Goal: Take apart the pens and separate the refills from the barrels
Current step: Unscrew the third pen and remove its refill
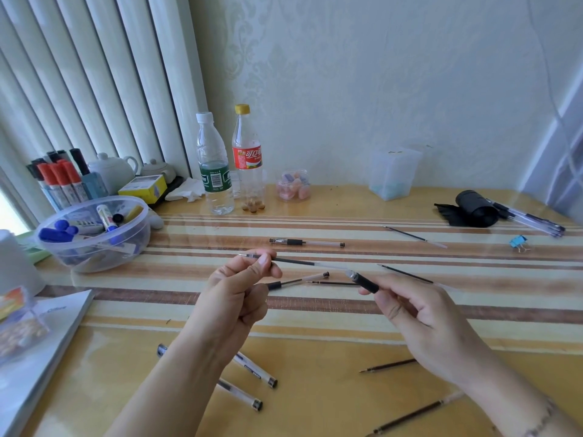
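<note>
Above the table (315, 342), left fingers (263, 263) pinching one refill (293, 262), right fingers (383, 302) round one barrel (364, 281).

Left hand (239, 288) pinches refill (293, 262); right hand (419, 320) grips barrel (362, 281) (refill partly out).

A pale wall (378, 74) with a faint raised damask pattern fills the upper middle and right of the frame. White vertical blinds (79, 74) cover the upper left, with bright daylight showing at the far left edge. At the right edge stands a whitish frame (558, 146), blurred. The lower half holds the surface (315, 310), glossy yellow with brown and cream stripes running across.
</note>
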{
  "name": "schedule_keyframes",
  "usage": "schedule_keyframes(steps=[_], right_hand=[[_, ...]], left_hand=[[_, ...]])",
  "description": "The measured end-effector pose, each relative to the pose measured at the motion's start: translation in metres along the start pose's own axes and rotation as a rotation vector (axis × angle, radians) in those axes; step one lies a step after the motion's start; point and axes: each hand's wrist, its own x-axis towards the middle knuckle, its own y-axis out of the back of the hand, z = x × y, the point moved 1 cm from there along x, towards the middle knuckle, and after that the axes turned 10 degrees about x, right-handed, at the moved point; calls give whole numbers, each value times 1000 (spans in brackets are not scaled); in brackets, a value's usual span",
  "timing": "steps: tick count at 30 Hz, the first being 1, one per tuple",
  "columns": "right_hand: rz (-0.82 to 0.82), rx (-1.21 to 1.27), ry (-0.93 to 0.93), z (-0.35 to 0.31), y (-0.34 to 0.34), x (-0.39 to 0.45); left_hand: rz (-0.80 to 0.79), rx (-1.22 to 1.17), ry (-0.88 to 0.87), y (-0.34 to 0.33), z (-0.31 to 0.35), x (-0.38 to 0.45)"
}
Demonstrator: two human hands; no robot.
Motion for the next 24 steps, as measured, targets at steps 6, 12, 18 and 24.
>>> schedule_keyframes(steps=[6,12,18,24], right_hand=[[-17,-53,-48,4,7,1],[-25,-137,-52,2,11,-1],[-130,-120,-65,0,-1,-4],[-72,543,-202,-13,-14,-2]], left_hand=[[18,138,-74,3,5,-1],[33,230,-135,2,7,-3],[-62,464,-212,-21,6,-15],[-71,429,-176,-29,11,-19]])
